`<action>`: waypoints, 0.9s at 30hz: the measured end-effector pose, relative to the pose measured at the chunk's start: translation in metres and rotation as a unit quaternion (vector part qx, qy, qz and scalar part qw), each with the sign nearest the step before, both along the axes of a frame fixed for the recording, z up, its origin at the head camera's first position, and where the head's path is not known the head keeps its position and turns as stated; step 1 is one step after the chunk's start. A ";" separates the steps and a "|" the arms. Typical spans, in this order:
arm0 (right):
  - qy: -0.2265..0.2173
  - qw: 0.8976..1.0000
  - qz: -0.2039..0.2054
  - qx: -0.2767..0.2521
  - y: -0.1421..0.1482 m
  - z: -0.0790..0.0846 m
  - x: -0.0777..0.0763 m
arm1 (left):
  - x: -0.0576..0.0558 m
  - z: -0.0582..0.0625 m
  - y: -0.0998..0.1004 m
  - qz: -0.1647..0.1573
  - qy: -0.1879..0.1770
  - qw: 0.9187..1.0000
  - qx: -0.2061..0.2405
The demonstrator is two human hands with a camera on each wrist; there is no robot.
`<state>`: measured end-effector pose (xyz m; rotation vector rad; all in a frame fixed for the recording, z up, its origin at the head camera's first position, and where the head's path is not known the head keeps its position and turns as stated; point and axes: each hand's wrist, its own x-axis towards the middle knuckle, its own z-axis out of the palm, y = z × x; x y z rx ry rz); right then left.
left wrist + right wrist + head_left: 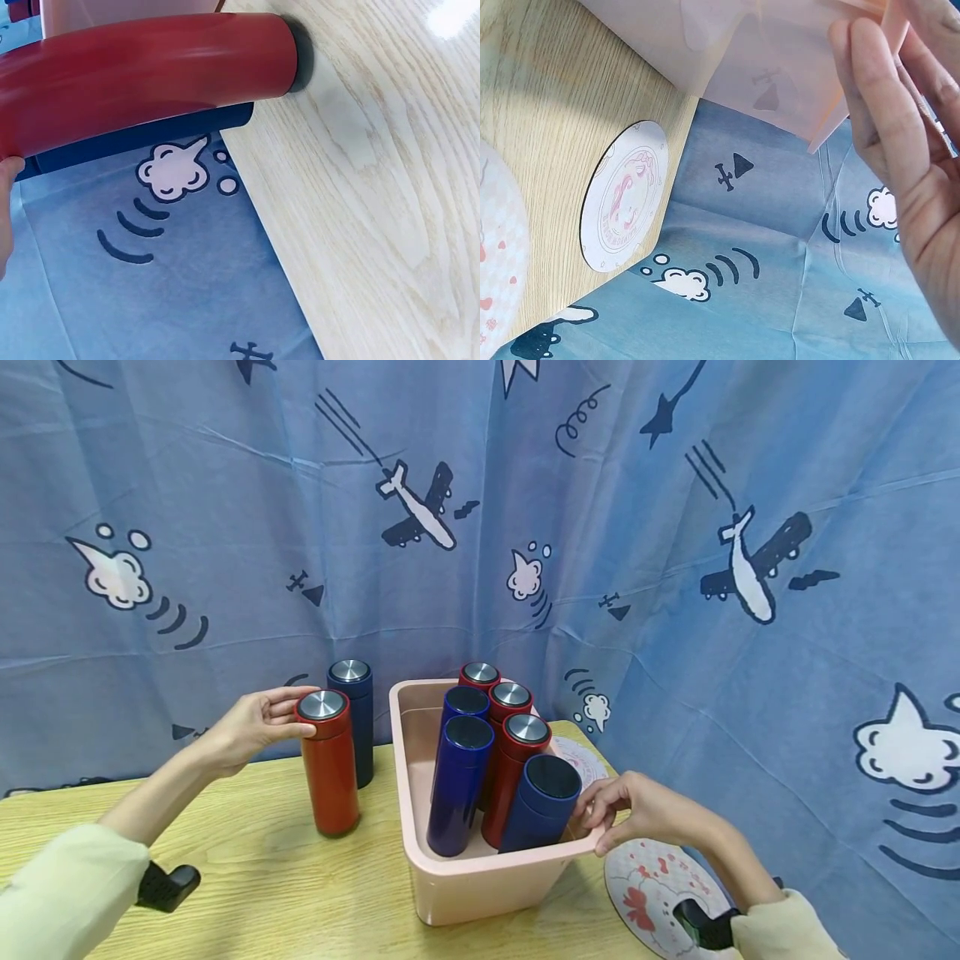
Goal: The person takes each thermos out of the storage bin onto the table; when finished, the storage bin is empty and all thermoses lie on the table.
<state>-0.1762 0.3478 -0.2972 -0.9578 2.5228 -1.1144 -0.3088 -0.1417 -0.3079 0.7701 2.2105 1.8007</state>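
My left hand [251, 727] grips a red thermos bottle [330, 777] with a silver lid, fingers and thumb around its top. The bottle is upright, its dark base at the table; whether it touches cannot be told. Close behind it stands a dark blue thermos [363, 718]. A pink plastic bin [487, 866] holds several thermoses: red ones such as the front red thermos [517, 760], glossy blue ones such as the front blue thermos [457, 785], and a matte navy thermos [543, 802] with a black lid. My right hand [645, 810] pinches the bin's right rim.
On the wooden table [247, 877], a round printed mat [652, 893] lies right of the bin. A smaller round mat [626, 199] is farther back, near the table's edge. A blue patterned curtain [247, 527] hangs behind and to the right.
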 end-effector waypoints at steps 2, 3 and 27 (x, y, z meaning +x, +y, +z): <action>0.000 1.000 0.001 -0.001 0.000 0.000 0.000 | -0.001 0.000 0.002 -0.005 0.000 1.000 0.000; -0.001 1.000 0.001 -0.001 0.000 0.000 0.000 | -0.002 0.001 0.002 -0.008 0.001 1.000 0.000; 0.014 1.000 -0.001 0.017 0.001 0.000 0.000 | -0.017 -0.003 0.017 -0.055 0.001 0.998 0.009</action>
